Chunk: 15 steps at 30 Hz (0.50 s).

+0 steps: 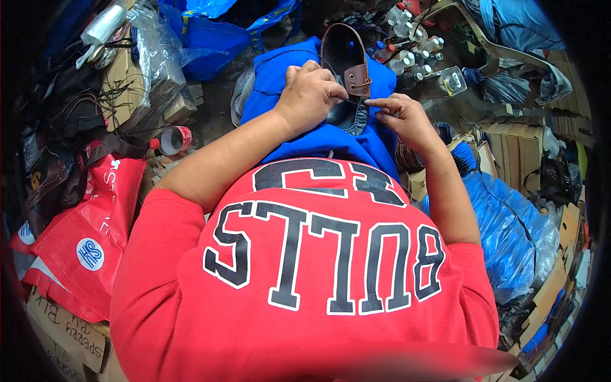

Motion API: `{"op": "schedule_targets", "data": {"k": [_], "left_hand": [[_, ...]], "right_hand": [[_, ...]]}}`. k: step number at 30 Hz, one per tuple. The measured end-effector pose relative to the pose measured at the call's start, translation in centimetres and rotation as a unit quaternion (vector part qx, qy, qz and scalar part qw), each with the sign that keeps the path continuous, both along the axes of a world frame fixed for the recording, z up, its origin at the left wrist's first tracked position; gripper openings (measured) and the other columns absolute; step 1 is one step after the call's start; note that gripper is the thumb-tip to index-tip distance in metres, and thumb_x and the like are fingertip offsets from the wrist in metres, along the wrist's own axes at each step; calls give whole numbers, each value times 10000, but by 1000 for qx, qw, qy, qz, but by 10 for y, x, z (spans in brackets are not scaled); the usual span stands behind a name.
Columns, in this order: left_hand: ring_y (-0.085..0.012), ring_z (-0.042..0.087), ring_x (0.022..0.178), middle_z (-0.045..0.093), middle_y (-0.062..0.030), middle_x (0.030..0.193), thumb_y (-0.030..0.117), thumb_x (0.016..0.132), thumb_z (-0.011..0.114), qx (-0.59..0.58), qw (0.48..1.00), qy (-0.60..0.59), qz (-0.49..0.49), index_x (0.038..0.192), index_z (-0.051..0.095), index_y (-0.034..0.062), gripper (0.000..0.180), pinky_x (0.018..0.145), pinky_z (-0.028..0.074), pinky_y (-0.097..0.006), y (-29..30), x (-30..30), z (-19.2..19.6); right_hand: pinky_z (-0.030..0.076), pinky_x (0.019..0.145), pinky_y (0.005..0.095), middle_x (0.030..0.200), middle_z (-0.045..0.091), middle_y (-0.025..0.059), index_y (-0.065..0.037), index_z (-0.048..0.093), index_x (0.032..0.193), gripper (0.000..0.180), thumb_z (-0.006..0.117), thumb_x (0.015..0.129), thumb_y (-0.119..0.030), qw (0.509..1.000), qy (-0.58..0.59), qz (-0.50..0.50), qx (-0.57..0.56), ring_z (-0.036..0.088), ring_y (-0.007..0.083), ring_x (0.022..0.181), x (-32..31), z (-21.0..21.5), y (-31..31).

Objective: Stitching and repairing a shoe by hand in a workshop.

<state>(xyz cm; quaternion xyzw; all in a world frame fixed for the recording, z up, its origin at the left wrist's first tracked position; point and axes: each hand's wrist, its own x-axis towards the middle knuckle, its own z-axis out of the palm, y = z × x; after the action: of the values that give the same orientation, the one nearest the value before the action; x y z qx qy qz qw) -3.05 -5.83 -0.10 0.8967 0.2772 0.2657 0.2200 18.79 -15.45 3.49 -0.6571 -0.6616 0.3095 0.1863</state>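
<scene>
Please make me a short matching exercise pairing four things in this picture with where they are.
Things:
1. left hand
2. right hand
3. red shopping bag
4. small clear bottles

Places:
A. lying at the far left
B. clustered at the top right
C. pressing down on the brown leather shoe
D. pinching beside the shoe's heel end

Pairs: 1-C, 2-D, 3-A, 4-B

shoe (347,60) toe under left hand (310,95)

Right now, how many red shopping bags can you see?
1: a red shopping bag lies at the person's left, beside the red sleeve. More may be hidden under the clutter.
</scene>
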Motion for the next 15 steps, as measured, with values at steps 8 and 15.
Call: {"op": "schedule_targets", "data": {"k": [8, 15], "left_hand": [[-173, 504, 882, 634, 34, 778, 188, 708, 719, -72, 996, 53, 7, 846, 726, 203, 139, 816, 291, -356, -3, 4, -8], [-185, 522, 889, 649, 19, 773, 234, 709, 731, -175, 980, 96, 5, 901, 702, 186, 201, 817, 294, -371, 0, 23, -6]], "right_hand": [[419, 642, 205, 859, 611, -38, -83, 653, 1126, 312, 668, 817, -44, 941, 282, -144, -119, 486, 35, 728, 2, -24, -8], [438, 736, 200, 898, 624, -17, -47, 639, 1113, 311, 677, 804, -36, 919, 335, -146, -148, 527, 52, 801, 4, -20, 1]]}}
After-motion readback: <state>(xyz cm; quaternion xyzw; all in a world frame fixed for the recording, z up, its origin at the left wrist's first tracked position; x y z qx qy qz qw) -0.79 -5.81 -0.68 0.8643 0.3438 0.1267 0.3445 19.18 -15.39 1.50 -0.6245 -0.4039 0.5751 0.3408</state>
